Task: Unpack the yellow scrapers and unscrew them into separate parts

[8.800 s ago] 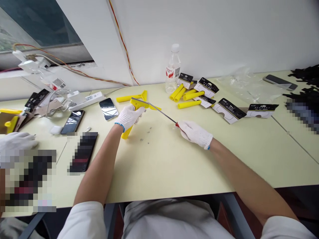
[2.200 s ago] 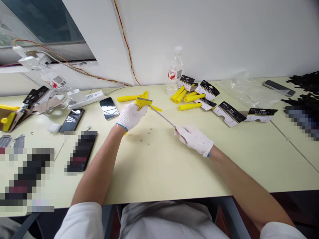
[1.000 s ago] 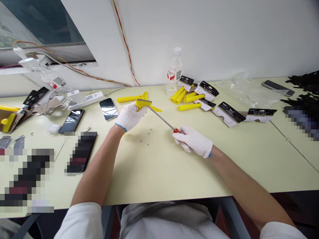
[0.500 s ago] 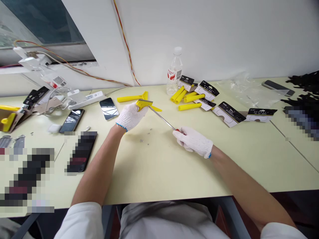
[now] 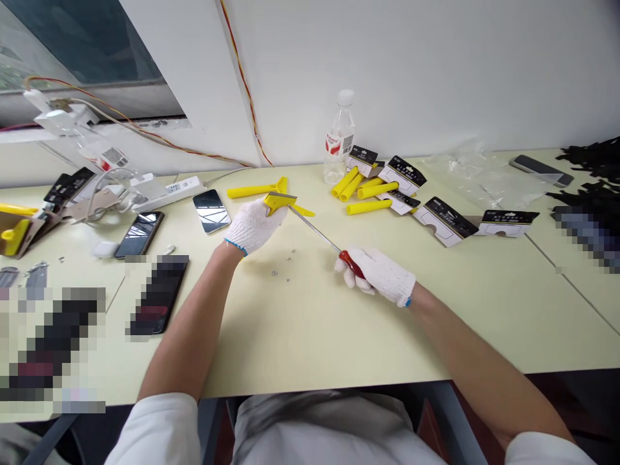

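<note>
In a white knit glove, my left hand (image 5: pixel 255 226) grips a yellow scraper head (image 5: pixel 278 202) with a metal blade along its top. My right hand (image 5: pixel 382 271), gloved too, is closed around the red handle of a screwdriver (image 5: pixel 352 263). Its long shaft slants up to the left, and the tip meets the scraper head at a screw position I cannot make out. Behind my left hand lies another yellow scraper (image 5: pixel 254 191). Several small metal screws or nuts (image 5: pixel 275 273) are scattered on the table below the hands.
Yellow handle tubes (image 5: pixel 369 207) and black-and-white cardboard packages (image 5: pixel 445 221) lie at the back right, near a plastic bottle (image 5: pixel 339 145). Phones (image 5: pixel 212 210) and a power strip (image 5: pixel 181 188) are at left. A clear plastic bag (image 5: pixel 494 181) sits further right.
The fingers of my right hand have shifted on the screwdriver, loosening and showing more of its red handle. My left hand and the scraper head stay almost in place.
</note>
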The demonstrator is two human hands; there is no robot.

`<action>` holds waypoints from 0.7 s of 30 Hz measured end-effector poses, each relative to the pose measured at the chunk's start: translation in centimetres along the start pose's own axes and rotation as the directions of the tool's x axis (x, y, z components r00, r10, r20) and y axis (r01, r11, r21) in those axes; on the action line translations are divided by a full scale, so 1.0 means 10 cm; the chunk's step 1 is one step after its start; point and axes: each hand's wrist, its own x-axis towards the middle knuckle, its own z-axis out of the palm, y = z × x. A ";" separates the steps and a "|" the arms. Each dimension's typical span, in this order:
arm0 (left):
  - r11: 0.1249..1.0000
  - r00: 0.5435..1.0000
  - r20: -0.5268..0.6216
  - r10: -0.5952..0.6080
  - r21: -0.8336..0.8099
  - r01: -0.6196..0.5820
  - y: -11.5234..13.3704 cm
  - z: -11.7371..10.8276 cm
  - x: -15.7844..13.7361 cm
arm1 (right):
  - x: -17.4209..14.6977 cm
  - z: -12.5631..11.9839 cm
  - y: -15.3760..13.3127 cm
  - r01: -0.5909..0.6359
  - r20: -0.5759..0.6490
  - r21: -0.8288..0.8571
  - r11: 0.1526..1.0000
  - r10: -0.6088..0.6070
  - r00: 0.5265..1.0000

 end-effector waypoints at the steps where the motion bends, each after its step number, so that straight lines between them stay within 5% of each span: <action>1: 1.000 1.000 0.000 -0.005 -0.006 0.005 0.00 0.00 0.00 | 0.00 0.00 0.00 0.014 -0.011 0.020 1.000 -0.014 1.000; 5: 1.000 1.000 -0.007 -0.013 -0.012 0.013 0.03 -0.02 -0.01 | 0.03 0.01 0.03 0.023 -0.065 -0.035 0.999 -0.026 0.998; 11: 1.000 1.000 -0.001 -0.005 -0.013 0.005 0.00 -0.01 -0.01 | 0.02 0.02 0.04 0.014 0.022 0.009 1.000 -0.014 1.000; 16: 1.000 1.000 -0.009 -0.021 -0.003 0.021 0.03 -0.01 -0.01 | 0.06 0.04 0.04 -0.009 -0.106 -0.017 1.000 0.007 0.994; 21: 1.000 1.000 -0.012 0.003 -0.010 -0.003 0.01 -0.01 -0.01 | 0.06 0.03 0.08 -0.019 0.005 0.018 1.000 0.019 1.000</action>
